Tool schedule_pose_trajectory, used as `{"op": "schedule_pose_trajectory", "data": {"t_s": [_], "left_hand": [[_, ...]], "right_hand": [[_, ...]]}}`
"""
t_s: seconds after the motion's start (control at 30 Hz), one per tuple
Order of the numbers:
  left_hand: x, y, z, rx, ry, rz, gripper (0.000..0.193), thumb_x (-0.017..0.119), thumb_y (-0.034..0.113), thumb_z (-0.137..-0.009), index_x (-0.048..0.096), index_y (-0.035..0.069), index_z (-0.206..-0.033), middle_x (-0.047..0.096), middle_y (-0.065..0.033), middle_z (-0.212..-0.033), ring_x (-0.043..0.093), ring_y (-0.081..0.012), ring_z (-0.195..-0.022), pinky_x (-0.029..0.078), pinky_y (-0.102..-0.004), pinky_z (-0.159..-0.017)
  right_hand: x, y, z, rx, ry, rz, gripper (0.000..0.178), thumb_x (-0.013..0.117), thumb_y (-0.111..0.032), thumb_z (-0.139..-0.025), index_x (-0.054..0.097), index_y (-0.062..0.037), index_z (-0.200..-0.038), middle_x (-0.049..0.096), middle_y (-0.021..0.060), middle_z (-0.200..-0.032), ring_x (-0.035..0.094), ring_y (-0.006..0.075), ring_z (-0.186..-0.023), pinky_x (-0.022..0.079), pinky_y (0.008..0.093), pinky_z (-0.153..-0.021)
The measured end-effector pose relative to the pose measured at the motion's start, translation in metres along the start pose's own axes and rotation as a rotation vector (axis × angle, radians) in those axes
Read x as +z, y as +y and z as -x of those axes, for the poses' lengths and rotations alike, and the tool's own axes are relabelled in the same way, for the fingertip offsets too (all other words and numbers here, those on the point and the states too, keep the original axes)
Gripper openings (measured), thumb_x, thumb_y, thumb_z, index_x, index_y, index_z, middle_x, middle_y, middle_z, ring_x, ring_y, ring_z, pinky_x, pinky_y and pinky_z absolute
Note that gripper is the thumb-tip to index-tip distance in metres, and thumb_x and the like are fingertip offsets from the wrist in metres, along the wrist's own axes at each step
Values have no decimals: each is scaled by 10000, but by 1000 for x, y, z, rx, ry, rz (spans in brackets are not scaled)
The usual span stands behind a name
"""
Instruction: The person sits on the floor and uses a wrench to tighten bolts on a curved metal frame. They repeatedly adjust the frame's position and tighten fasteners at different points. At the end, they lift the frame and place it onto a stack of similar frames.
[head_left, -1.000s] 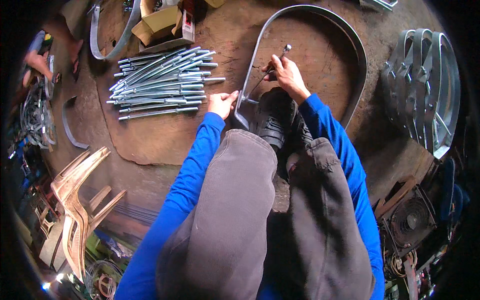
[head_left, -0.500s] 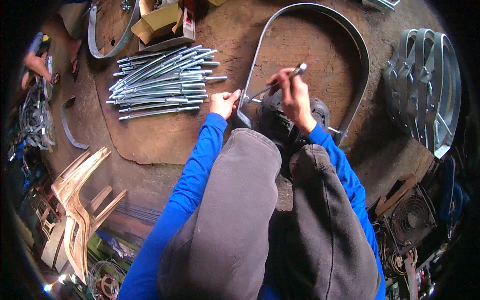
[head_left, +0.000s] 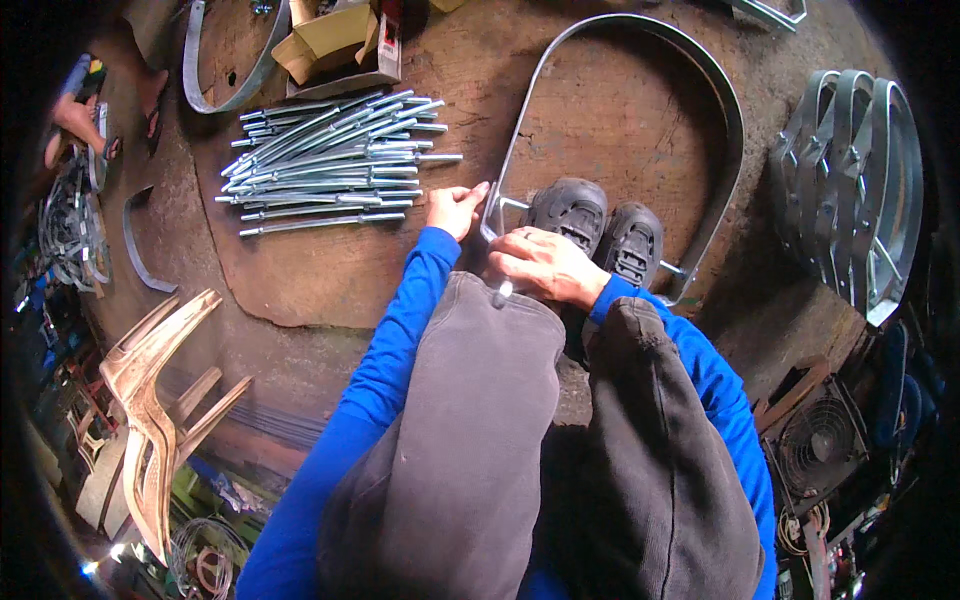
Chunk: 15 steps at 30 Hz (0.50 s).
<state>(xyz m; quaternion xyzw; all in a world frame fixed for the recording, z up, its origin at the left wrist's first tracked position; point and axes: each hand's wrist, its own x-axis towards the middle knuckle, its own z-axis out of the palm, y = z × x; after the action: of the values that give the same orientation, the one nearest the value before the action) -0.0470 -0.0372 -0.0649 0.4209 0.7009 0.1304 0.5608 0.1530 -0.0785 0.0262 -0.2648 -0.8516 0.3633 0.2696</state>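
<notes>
A large bent band of flat grey metal (head_left: pixel 734 115) curves around my dark shoes (head_left: pixel 567 212) on the floor. My left hand (head_left: pixel 452 210) is closed at the band's left end, fingertips pinching its edge by a short bolt (head_left: pixel 513 203). Just below that end my right hand (head_left: pixel 548 266) is wrapped around a metal wrench, whose shiny round end (head_left: pixel 503 293) pokes out over my left knee. The fingers hide most of the wrench, so I cannot tell whether it touches the bolt.
Threaded metal rods (head_left: pixel 330 165) lie piled left of the band. An opened cardboard box (head_left: pixel 345 50) stands behind them. Several finished-looking bands (head_left: pixel 850 180) are stacked at the right. A plastic chair (head_left: pixel 150 430) lies at lower left. Another person's foot (head_left: pixel 152 95) shows at upper left.
My right hand has swung the wrench down and toward me, from above my shoes to beside my left knee. My left hand stays at the band's end.
</notes>
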Motion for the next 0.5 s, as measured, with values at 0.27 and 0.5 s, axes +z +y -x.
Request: {"op": "schedule_pose_trajectory", "data": {"t_s": [0.27,0.5], "left_hand": [[-8,-22,-9,169,-26,-95,267,684,262,-832,708,-4,-823,684,-66,-737,601,-117,-595,476,-275,-565],[-1,8,-2,-22,-20,-76,429,698,419,-826,720,-10,-827,676,-41,-714,567,-75,-577,470,-240,-582]], "right_hand": [[5,40,-39,190,183,-172,227,566,-141,-826,536,-87,-1044,607,158,-977,614,352,-876,510,418,-736],[-38,129,-29,905,480,-630,343,451,-277,-986,560,36,-898,670,162,-756,669,203,-660,521,340,-618]]}}
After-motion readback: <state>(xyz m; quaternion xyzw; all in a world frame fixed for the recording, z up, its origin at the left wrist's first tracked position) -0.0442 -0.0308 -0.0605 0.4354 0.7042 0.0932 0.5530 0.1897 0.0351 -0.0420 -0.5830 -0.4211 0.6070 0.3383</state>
